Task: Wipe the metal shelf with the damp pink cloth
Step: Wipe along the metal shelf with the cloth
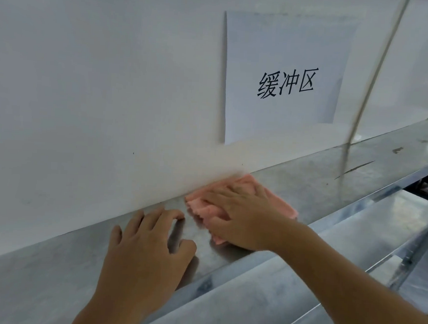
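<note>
The metal shelf (320, 173) runs from lower left to upper right along a white wall. A folded pink cloth (276, 198) lies on it against the wall. My right hand (242, 213) presses flat on the cloth, fingers spread, covering its middle. My left hand (147, 248) rests flat on the bare shelf just left of the cloth, fingers apart, holding nothing.
A white paper sign (283, 76) with black characters is stuck to the white wall (99, 92) above the cloth. A pale cable (373, 79) hangs down onto the shelf at right. A lower metal shelf (353, 235) lies below the front edge. Dark marks (396, 150) dot the shelf's right part.
</note>
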`<state>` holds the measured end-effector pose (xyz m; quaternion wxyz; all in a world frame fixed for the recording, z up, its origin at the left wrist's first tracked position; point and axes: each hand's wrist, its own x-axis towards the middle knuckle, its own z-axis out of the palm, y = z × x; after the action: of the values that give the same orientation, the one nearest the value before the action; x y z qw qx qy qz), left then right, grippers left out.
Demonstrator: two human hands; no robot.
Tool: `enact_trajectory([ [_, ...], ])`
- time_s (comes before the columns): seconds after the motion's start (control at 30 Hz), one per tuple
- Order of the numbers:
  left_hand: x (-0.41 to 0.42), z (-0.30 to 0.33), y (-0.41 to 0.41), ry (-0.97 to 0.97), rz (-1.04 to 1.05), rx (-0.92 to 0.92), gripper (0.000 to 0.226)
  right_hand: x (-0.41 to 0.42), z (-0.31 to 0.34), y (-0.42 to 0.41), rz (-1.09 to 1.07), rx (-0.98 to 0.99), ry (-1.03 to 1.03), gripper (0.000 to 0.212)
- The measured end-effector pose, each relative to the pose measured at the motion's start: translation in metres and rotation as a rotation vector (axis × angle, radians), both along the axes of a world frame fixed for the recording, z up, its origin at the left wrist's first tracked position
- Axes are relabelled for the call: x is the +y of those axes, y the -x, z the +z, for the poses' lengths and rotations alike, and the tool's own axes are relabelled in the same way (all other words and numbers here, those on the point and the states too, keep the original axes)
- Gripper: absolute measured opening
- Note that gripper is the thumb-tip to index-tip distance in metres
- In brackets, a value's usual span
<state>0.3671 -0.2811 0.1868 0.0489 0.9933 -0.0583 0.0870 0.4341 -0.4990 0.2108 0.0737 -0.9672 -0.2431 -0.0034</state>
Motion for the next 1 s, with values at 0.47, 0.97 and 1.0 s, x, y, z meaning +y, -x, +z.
enact_trajectory([
  [0.47,-0.034,0.011,-0.009,0.207,-0.016,-0.040,0.077,-0.081,0.000,0.002,-0.113,0.013,0.113,0.070],
  [0.97,-0.141,0.007,-0.047,0.190,-0.096,-0.020,0.072,-0.170,-0.005,-0.009,0.040,0.033,0.059,0.071],
  [1.0,-0.148,0.007,-0.049,0.187,-0.099,-0.027,0.070,-0.182,-0.003,-0.011,0.043,0.046,0.065,0.072],
])
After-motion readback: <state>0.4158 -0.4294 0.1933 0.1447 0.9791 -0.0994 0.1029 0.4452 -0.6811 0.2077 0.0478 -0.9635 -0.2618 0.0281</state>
